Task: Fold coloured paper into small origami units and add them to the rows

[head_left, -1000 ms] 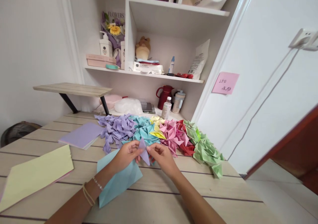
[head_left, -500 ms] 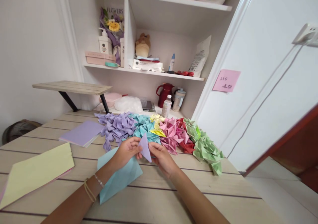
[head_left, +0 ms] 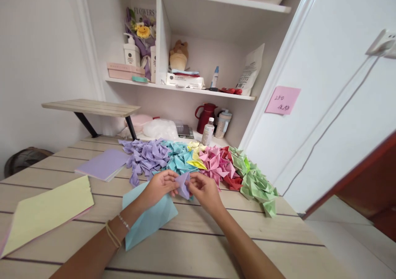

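Note:
A small piece of folded purple paper [head_left: 183, 185] is held between my two hands, above the table. My left hand [head_left: 162, 186] pinches its left side, while my right hand [head_left: 202, 188] grips its right edge with thumb and fingers. Under my left wrist lies a light blue paper sheet [head_left: 151, 221]. Just beyond my hands spreads a heap of folded paper pieces, grouped by colour: purple [head_left: 147, 159], blue [head_left: 182, 157], yellow [head_left: 196, 157], pink [head_left: 215, 163], red [head_left: 233, 183] and green [head_left: 258, 184].
On the left lie a stack of purple paper [head_left: 102, 163] and yellow-green sheets [head_left: 51, 213]. A small raised wooden shelf [head_left: 93, 107] stands behind them. At the back are a clear bottle [head_left: 208, 131], a red jug [head_left: 206, 116] and a patterned cup [head_left: 223, 124]. A pink note [head_left: 283, 100] hangs on the wall.
The purple paper has turned and its shape between my fingers looks more opened out. My right hand has shifted slightly up, its fingers now over the paper's right edge.

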A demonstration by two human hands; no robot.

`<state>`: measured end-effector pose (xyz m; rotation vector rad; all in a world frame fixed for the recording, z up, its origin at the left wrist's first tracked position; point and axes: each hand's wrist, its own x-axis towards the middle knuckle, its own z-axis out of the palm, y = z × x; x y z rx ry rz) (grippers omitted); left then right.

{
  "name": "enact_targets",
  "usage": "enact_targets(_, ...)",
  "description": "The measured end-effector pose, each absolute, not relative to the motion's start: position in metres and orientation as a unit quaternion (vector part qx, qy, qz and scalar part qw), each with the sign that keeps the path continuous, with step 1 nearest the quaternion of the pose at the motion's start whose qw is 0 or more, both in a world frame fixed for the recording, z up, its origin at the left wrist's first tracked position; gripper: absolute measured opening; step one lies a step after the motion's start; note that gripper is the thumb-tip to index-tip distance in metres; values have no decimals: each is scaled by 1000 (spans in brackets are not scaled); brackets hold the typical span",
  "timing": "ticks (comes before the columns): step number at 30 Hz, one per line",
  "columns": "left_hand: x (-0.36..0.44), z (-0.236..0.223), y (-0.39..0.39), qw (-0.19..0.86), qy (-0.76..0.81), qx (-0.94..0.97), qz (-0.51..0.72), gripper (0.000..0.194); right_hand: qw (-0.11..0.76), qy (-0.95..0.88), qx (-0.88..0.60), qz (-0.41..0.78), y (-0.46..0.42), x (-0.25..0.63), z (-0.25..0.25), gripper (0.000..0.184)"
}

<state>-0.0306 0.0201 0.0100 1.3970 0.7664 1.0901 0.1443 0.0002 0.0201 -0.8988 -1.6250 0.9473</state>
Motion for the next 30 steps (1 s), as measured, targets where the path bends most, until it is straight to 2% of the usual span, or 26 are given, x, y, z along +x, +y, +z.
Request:
enact_targets(4, -31, 12, 20, 567, 329, 579, 486, 35, 526, -659, -373, 387, 0, 142, 18, 15)
enact_targets(13, -27, 18, 14, 553, 329, 581, 498, 25, 557, -628, -430, 331, 0, 139, 14, 14)
enact_targets(19, -26, 21, 6, 513, 336, 602, 511, 35, 548, -641, -455, 285, -1, 140, 14, 14)
enact_targets(24, -27, 21, 2, 453, 360, 654, 486, 36, 543, -655, -472, 232, -3, 143, 17, 19)
enact_targets(30, -26, 12, 6, 490, 365, 632, 476, 23, 507, -703, -465, 180, 0, 145, 13, 40)
